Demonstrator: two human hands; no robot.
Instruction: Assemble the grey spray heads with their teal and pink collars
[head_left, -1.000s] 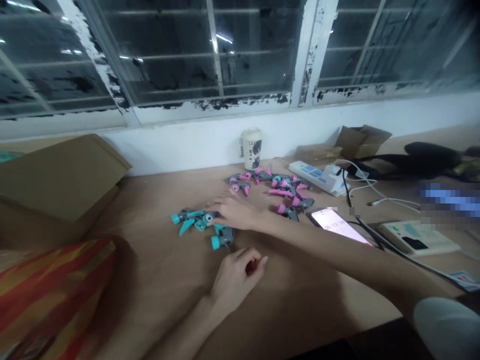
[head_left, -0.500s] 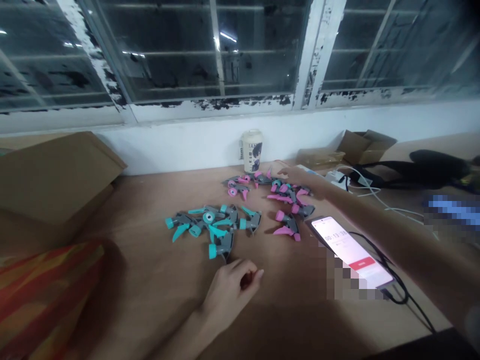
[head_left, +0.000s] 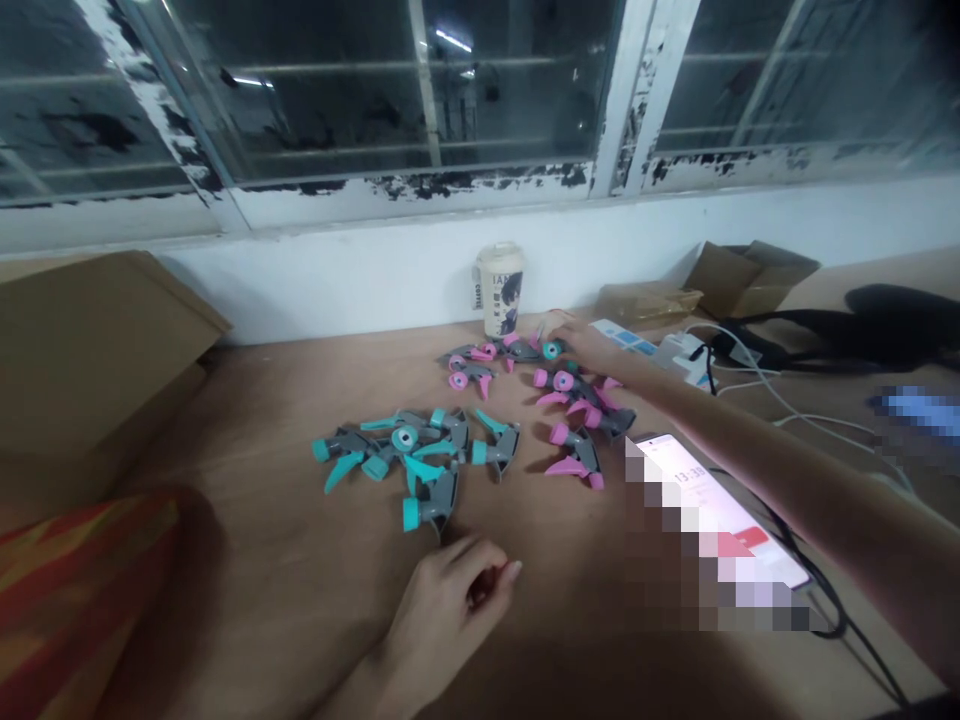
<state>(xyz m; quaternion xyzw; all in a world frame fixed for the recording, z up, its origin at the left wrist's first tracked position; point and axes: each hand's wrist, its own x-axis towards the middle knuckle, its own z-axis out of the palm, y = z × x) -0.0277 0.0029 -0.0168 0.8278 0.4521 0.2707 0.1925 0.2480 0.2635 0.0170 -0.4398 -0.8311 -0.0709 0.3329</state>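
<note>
My left hand [head_left: 454, 615] rests on the table at the bottom middle, fingers curled towards the thumb, with nothing seen in it. Just beyond it lies a group of grey trigger spray heads [head_left: 442, 495] with teal nozzles and triggers. My right hand [head_left: 574, 338] reaches to the back of the table, its fingers closed round a teal-nozzled spray head [head_left: 553, 350], partly hidden by the hand. Around and in front of it are several pink-and-grey spray heads [head_left: 577, 455]. More pink ones [head_left: 469, 377] lie to its left, near the cup.
A paper cup [head_left: 501, 290] stands against the wall. On the right lie a lit phone [head_left: 697, 480], cables and a white power adapter [head_left: 686, 355]. Small cardboard boxes [head_left: 754, 275] sit behind. A large carton [head_left: 97, 350] and a red-orange striped bag [head_left: 90, 600] occupy the left.
My right hand has closed on the teal-nozzled spray head among the pink ones and shifted it slightly away from them. My left hand stays curled. The view has shifted a little.
</note>
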